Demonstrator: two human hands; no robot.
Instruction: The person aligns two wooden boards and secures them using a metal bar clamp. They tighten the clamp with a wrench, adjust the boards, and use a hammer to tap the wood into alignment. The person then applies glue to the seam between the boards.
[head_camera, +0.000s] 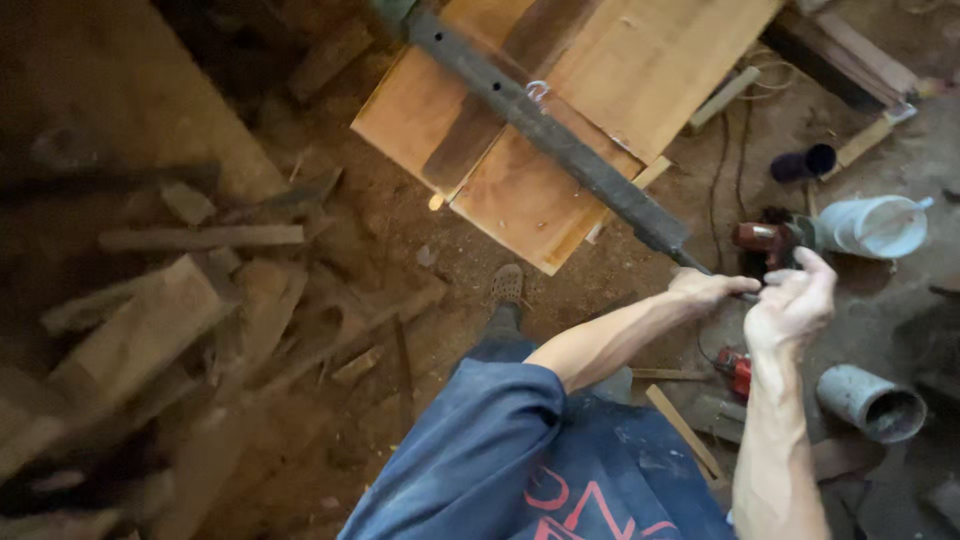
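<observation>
Dirt workshop floor (400, 230), scrap wood about. Left hand (705, 290) and right hand (792, 305) both pinching bar clamp (560, 140) handle end.

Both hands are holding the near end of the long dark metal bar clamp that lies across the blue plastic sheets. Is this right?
Not quite. In the head view both hands, left hand and right hand, do hold the near end of the long dark bar clamp, but it lies across wooden boards, not blue plastic sheets.

Place: a rough woodworking shop
Floor: bare dirt strewn with sawdust
Wood: offcuts (150, 330) heaped at the left edge; glued boards (560, 100) under a long bar clamp (560, 140)
Tools: red power tool (765, 240) (cord trailing), pipe pieces (870, 400)
</observation>
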